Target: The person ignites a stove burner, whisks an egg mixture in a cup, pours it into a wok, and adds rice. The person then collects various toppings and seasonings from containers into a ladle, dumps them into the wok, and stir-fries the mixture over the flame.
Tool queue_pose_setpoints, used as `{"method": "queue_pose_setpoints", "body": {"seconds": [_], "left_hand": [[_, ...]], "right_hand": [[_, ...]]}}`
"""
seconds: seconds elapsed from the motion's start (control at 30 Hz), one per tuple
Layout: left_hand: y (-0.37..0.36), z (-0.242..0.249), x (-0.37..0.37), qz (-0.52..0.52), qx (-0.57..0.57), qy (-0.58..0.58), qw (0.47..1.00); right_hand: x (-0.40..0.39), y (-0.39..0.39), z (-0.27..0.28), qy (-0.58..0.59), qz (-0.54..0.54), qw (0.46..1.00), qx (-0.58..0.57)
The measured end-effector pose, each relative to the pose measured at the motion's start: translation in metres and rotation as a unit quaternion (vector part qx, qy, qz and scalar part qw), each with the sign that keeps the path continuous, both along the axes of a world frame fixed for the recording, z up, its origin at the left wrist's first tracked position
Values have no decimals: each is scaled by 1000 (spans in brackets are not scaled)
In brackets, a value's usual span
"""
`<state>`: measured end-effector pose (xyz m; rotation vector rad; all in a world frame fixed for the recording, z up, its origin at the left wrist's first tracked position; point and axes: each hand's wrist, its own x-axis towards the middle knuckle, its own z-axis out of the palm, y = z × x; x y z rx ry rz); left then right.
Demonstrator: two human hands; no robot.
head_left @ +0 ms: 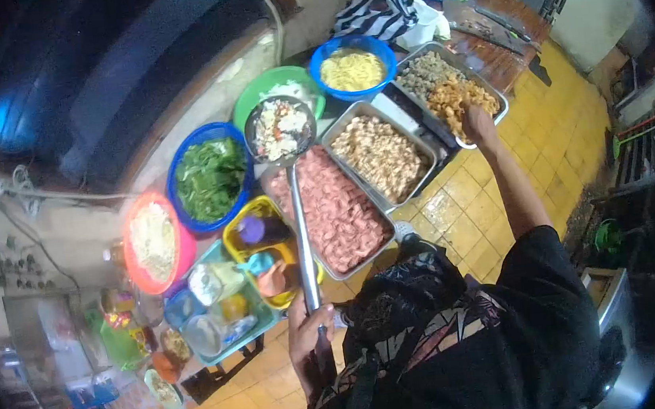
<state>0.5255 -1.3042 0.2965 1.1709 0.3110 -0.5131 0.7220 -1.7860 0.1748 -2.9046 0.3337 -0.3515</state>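
My left hand (310, 338) is wrapped round the handle of a long-handled wok (305, 243). The wok's bowl, holding white food with red bits (281, 128), is held up over the trays and the edge of a green basin (249, 101). My right hand (480, 126) reaches into a metal tray (503, 110) at the upper right. Its fingers curl at a heap of orange-brown crumbly food (452, 99), and the fingertips are partly hidden. Greyish minced food (425, 73) lies in the same tray.
Nearby stand a tray of pink meat pieces (336, 211), a tray of pale brown chunks (378, 155), a blue basin of yellow strips (352, 72), a blue basket of leaves (211, 173) and a pink basin (160, 242). A yellow basket (254, 208) holds containers. Yellow tiles (460, 210) cover the floor.
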Motion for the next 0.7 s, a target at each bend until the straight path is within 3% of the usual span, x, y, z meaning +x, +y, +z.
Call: {"method": "queue_pose_setpoints", "body": {"seconds": [0.03,0.1,0.13,0.17,0.27,0.33,0.37,0.4,0.43,0.47,0.5,0.57,0.6,0.7], "left_hand": [[-27,-1,9,23,8,-3,1000],[-67,-4,25,-1,-77,28,997],[-82,-9,32,-31,-63,13,997],[-99,-10,37,-28,-62,17,998],[-129,-12,48,-83,-64,6,994],[-137,-18,54,-115,-17,-7,993],[-143,-19,59,-151,21,-29,988],[-148,-14,61,-147,6,1,989],[-151,-14,63,-145,8,1,989],[-153,-17,63,-160,29,2,987],[-155,-19,64,-175,49,7,983],[-161,-21,68,-194,83,-16,977],[-164,-21,70,-198,74,11,977],[-167,-27,69,-204,72,5,976]], "right_hand": [[-3,-13,-7,-25,20,999,-6],[1,-32,-19,79,38,996,-36],[6,-46,-43,94,62,987,-110],[6,-54,-58,-61,125,971,-194],[11,-64,-52,-8,154,984,-91],[17,-68,-30,132,56,988,61],[21,-83,-45,133,57,987,65],[24,-104,-66,69,75,966,238],[26,-117,-79,3,89,911,402],[25,-106,-56,-47,84,971,217],[31,-105,-47,-46,84,971,217],[39,-100,-33,67,90,983,143],[38,-90,-25,4,152,980,126],[40,-82,-33,55,170,981,82]]}}
